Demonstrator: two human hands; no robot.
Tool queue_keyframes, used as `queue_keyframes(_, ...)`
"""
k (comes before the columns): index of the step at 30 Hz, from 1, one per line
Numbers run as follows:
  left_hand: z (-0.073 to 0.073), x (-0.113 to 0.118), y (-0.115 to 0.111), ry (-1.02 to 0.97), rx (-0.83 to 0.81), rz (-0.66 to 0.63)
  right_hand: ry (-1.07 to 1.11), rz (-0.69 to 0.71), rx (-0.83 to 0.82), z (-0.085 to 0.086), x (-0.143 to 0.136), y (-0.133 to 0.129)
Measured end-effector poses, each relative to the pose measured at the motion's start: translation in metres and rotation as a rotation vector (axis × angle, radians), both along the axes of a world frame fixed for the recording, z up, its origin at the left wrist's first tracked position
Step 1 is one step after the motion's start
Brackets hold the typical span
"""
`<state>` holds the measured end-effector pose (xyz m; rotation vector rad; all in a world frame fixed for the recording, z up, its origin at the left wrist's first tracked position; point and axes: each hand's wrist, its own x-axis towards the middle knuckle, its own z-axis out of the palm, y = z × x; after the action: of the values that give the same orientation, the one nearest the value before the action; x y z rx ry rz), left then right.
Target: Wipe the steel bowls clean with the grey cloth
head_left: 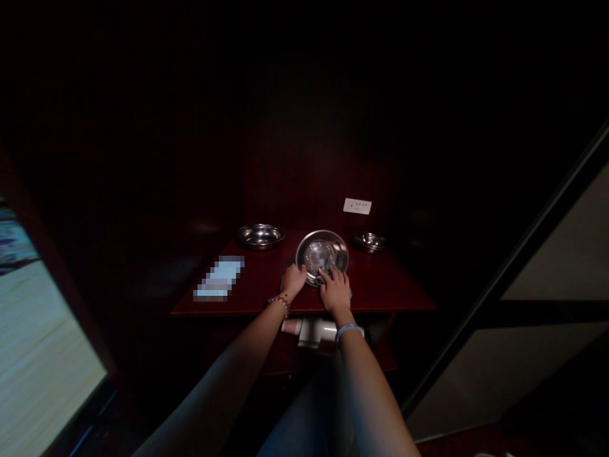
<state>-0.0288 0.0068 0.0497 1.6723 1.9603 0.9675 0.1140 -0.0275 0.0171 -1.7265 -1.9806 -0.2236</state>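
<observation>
Since the metal basin is tipped with its hollow toward the wearer, its inside faces the hands, which is probably why it is held at that angle. It sits mid-shelf, near the front edge of the dark red shelf. The left hand is curled nearly closed on the basin's lower left rim, seemingly to steady it against rolling or sliding. The right hand is half open, fingers loosely spread at the basin's lower right over a crumpled greyish piece, probably a cloth; how firmly it grips, I cannot tell. A shallow metal dish stands farther back on the left and small metal bowls on the right, below the socket plate, both apart from the basin, perhaps so that neither hinders the arms. Underneath, what look like nested cups lie sideways, maybe because the space there is low
</observation>
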Motion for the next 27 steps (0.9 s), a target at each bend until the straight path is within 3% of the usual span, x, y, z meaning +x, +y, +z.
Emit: queue_keyframes(27, 0.0029, 0.0008, -0.0028, -0.018, -0.001, 0.013, -0.017, -0.008, 0.009, -0.0020, 0.0003, 0.0020)
